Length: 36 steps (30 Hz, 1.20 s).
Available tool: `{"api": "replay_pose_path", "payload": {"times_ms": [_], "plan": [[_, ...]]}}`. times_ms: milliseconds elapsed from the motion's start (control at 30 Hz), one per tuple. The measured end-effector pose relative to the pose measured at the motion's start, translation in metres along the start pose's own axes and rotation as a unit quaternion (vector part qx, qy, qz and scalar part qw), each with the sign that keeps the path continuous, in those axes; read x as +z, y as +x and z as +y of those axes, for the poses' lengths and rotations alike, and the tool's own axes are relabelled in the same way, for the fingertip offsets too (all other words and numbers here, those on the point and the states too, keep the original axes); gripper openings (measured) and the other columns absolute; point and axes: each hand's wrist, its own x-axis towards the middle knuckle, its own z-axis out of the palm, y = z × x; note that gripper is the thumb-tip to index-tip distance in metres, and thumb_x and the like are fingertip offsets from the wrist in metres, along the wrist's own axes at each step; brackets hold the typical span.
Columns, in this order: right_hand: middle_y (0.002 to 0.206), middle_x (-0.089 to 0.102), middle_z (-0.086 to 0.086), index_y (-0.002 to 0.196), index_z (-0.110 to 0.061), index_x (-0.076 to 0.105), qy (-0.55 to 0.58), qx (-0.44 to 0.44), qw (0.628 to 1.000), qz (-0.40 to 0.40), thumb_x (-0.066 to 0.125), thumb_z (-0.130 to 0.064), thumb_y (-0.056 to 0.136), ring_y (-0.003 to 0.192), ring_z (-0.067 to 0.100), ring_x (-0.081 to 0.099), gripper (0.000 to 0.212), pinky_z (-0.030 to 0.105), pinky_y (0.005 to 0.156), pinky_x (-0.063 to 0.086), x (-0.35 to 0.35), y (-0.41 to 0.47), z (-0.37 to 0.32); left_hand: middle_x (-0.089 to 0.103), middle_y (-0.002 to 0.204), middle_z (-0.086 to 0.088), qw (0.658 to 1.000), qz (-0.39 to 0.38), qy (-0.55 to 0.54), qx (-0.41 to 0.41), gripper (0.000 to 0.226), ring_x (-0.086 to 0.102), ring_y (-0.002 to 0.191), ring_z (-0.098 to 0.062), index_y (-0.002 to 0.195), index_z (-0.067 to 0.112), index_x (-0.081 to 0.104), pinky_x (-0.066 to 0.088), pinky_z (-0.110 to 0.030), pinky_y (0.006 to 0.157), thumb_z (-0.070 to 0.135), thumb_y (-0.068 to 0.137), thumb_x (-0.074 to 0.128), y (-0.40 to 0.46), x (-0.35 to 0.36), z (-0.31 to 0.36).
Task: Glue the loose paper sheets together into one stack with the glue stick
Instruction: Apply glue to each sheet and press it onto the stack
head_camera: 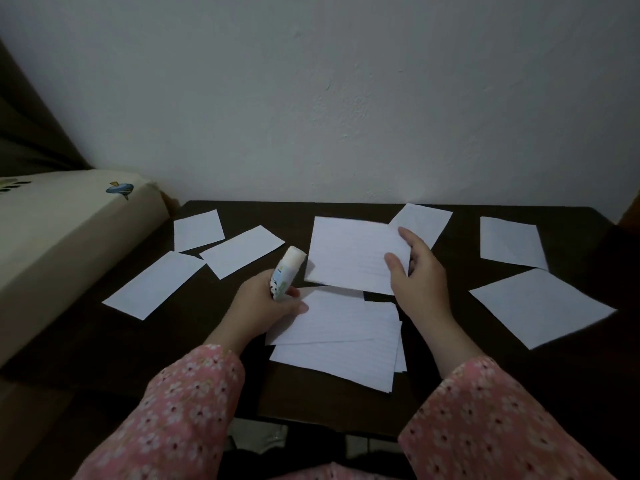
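My left hand (268,299) grips a white glue stick (286,271) with a green label, its tip pointing up and away from me. My right hand (417,268) pinches the right edge of a lined paper sheet (349,254) and holds it lifted above the dark table (450,382). Just below that sheet lies a rough stack of lined sheets (339,344) near the table's front edge. Loose sheets lie around: three at the left (156,285) (198,229) (242,250), one behind my right hand (424,221), two at the right (510,242) (542,306).
A cream mattress with a fish print (69,237) butts against the table's left side. A pale wall (346,98) rises directly behind the table. The table's front edge runs close to my pink floral sleeves (485,427).
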Motion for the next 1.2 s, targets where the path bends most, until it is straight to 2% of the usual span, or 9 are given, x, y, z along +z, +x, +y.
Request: {"api": "replay_pose_path", "payload": {"times_ms": [133, 233, 333, 400, 500, 600, 733, 1067, 1200], "plan": [[0.136, 0.052, -0.003, 0.135, -0.029, 0.051, -0.052, 0.043, 0.992, -0.106, 0.061, -0.019, 0.092, 0.117, 0.012, 0.052, 0.045, 0.034, 0.099, 0.047, -0.001, -0.011, -0.005, 0.061, 0.089, 0.009, 0.998, 0.061, 0.000, -0.004, 0.027, 0.053, 0.082, -0.002, 0.095, 0.016, 0.064, 0.037, -0.018, 0.062, 0.029, 0.076, 0.078, -0.007, -0.014, -0.004], [0.136, 0.047, -0.006, 0.135, -0.036, 0.048, -0.224, 0.056, 0.957, -0.173, 0.060, -0.030, 0.091, 0.117, 0.012, 0.046, 0.046, 0.032, 0.101, 0.040, -0.002, -0.022, -0.008, 0.062, 0.092, 0.013, 1.000, 0.015, 0.012, -0.021, 0.040, 0.055, 0.084, 0.000, 0.102, 0.019, 0.062, 0.040, -0.019, 0.066, 0.033, 0.070, 0.082, -0.015, -0.024, -0.016], [0.143, 0.031, -0.007, 0.136, -0.040, 0.044, -0.379, -0.023, 0.910, -0.167, 0.058, -0.048, 0.087, 0.130, 0.015, 0.028, 0.052, 0.037, 0.106, 0.026, -0.003, -0.031, -0.008, 0.064, 0.102, 0.012, 0.999, -0.037, 0.025, -0.011, 0.054, 0.057, 0.093, -0.003, 0.106, 0.027, 0.063, 0.044, -0.021, 0.073, 0.037, 0.059, 0.088, -0.020, -0.020, -0.023], [0.150, 0.020, -0.011, 0.139, -0.043, 0.041, -0.357, -0.030, 0.904, -0.235, 0.059, -0.063, 0.080, 0.137, 0.013, 0.017, 0.065, 0.041, 0.110, 0.018, -0.005, -0.033, -0.010, 0.062, 0.107, 0.010, 0.998, -0.042, 0.041, -0.001, 0.059, 0.057, 0.097, -0.007, 0.106, 0.030, 0.063, 0.045, -0.024, 0.078, 0.041, 0.054, 0.090, -0.020, -0.015, -0.023], [0.158, 0.000, -0.016, 0.147, -0.046, 0.024, -0.388, -0.015, 0.841, -0.376, 0.063, -0.081, 0.059, 0.144, 0.015, -0.004, 0.102, 0.047, 0.116, 0.002, -0.009, -0.036, -0.014, 0.061, 0.109, 0.010, 0.997, -0.051, 0.048, 0.011, 0.071, 0.056, 0.100, -0.007, 0.108, 0.029, 0.061, 0.043, -0.022, 0.076, 0.045, 0.046, 0.092, -0.020, -0.014, -0.021], [0.158, -0.016, -0.014, 0.149, -0.047, 0.012, -0.427, -0.009, 0.799, -0.423, 0.069, -0.082, 0.049, 0.145, 0.017, -0.016, 0.121, 0.050, 0.116, -0.006, -0.012, -0.038, -0.015, 0.056, 0.114, 0.007, 0.993, -0.092, 0.079, 0.013, 0.084, 0.054, 0.102, -0.011, 0.113, 0.028, 0.057, 0.046, -0.028, 0.084, 0.048, 0.039, 0.093, -0.021, -0.018, -0.021], [0.157, -0.018, -0.015, 0.148, -0.050, 0.014, -0.418, -0.005, 0.807, -0.417, 0.071, -0.080, 0.049, 0.145, 0.017, -0.015, 0.118, 0.049, 0.115, -0.008, -0.013, -0.037, -0.013, 0.045, 0.119, 0.006, 0.982, -0.115, 0.152, 0.003, 0.090, 0.047, 0.105, -0.014, 0.122, 0.029, 0.048, 0.043, -0.030, 0.088, 0.046, 0.045, 0.092, -0.025, -0.023, -0.014], [0.156, -0.025, -0.012, 0.145, -0.049, 0.026, -0.418, 0.012, 0.816, -0.399, 0.072, -0.077, 0.052, 0.144, 0.020, -0.021, 0.107, 0.051, 0.115, -0.001, -0.010, -0.026, -0.013, 0.050, 0.120, 0.009, 0.984, -0.142, 0.110, -0.011, 0.091, 0.050, 0.108, -0.012, 0.121, 0.034, 0.052, 0.044, -0.031, 0.092, 0.052, 0.040, 0.091, -0.014, -0.025, -0.019], [0.159, -0.012, -0.013, 0.139, -0.047, 0.039, -0.380, -0.003, 0.860, -0.340, 0.060, -0.080, 0.064, 0.146, 0.018, -0.011, 0.085, 0.052, 0.115, 0.006, -0.002, -0.018, -0.017, 0.061, 0.107, 0.015, 0.996, -0.088, -0.028, 0.005, 0.055, 0.056, 0.099, -0.003, 0.107, 0.036, 0.057, 0.047, -0.024, 0.082, 0.043, 0.060, 0.085, -0.012, -0.026, -0.019]]}}
